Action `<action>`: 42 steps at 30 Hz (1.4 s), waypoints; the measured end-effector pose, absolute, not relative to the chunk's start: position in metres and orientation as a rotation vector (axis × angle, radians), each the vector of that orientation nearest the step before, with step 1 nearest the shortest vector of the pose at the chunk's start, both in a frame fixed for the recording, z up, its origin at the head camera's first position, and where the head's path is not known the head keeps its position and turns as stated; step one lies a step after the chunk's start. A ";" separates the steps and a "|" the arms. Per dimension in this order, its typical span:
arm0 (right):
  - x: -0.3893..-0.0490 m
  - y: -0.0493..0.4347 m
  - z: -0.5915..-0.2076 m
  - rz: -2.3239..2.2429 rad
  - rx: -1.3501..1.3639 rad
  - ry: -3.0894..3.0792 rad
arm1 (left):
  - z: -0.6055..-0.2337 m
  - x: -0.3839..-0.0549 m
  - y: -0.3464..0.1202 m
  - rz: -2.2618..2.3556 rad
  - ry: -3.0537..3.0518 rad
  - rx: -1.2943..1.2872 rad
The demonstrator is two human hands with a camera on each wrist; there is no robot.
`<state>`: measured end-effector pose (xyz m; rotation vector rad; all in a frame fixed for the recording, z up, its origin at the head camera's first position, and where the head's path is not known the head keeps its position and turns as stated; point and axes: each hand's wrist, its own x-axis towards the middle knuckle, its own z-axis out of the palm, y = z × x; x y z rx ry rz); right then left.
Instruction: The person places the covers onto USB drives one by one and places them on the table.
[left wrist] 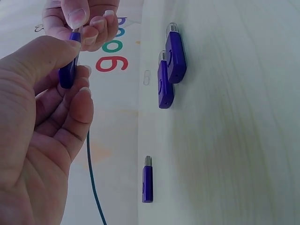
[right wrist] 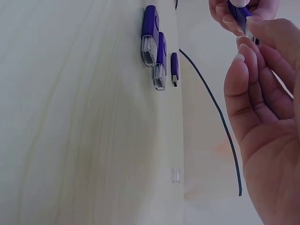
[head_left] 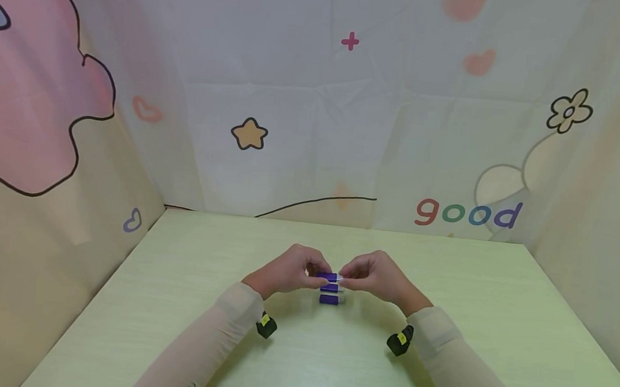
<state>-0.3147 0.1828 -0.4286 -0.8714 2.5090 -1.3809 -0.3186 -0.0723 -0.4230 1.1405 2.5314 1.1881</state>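
Between my two hands is a purple USB flash drive (head_left: 328, 276), its clear-capped end pointing right. My left hand (head_left: 289, 270) pinches the purple body between thumb and fingers. At the other end, my right hand (head_left: 382, 278) pinches the clear cap (right wrist: 252, 34) with thumb and fingertips. Two more purple drives with clear caps, a nearer one (head_left: 329, 300) and a middle one (head_left: 329, 288), lie on the table just below the hands. Farther back lies another purple drive (left wrist: 147, 185) with its metal plug bare, hidden behind my hands in the head view.
A loose clear cap (right wrist: 176, 176) lies toward the back of the pale table (head_left: 180, 346), to the right of the uncapped drive. Behind the table hangs a printed cloth (head_left: 290, 174), with cloth at both sides too. Each wrist wears a small black camera (head_left: 266, 325).
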 end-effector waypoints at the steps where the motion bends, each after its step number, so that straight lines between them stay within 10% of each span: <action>1: -0.315 0.183 -0.429 -1.378 -0.880 2.514 | -0.423 -0.319 -0.072 1.175 2.537 1.160; 42: -0.330 0.180 -0.433 -1.174 -0.866 2.675 | -0.427 -0.335 -0.056 0.809 2.748 1.209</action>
